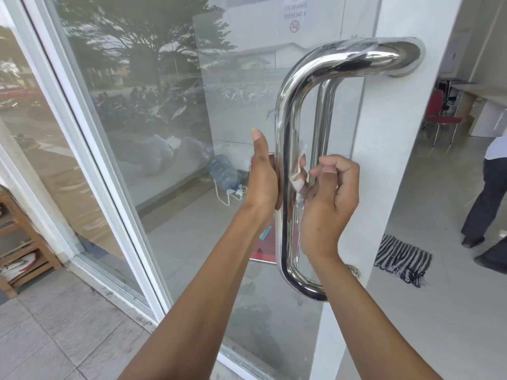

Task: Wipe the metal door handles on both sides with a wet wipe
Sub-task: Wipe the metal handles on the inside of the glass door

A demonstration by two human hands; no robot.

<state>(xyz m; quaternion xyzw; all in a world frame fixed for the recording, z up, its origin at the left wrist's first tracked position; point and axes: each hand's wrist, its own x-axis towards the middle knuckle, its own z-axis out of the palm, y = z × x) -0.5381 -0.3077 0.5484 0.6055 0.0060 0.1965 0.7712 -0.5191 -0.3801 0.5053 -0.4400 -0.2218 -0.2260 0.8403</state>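
Observation:
A polished metal U-shaped door handle (285, 149) is fixed to the white stile of a glass door, and a second handle (323, 119) shows through the glass on the other side. My left hand (262, 179) wraps round the near handle's vertical bar at mid-height, thumb pointing up. Its fingertips come round the right of the bar and press a crumpled white wet wipe (298, 183) against the metal. My right hand (330, 198) hovers just right of the bar, fingers curled and thumb against the forefinger, with nothing seen in it.
The door's white stile (384, 160) stands open to a tiled room, where a striped cloth (400, 259) lies on the floor. A person's legs (485, 198) are at the far right. A fixed glass panel with a white frame (90, 149) stands to the left.

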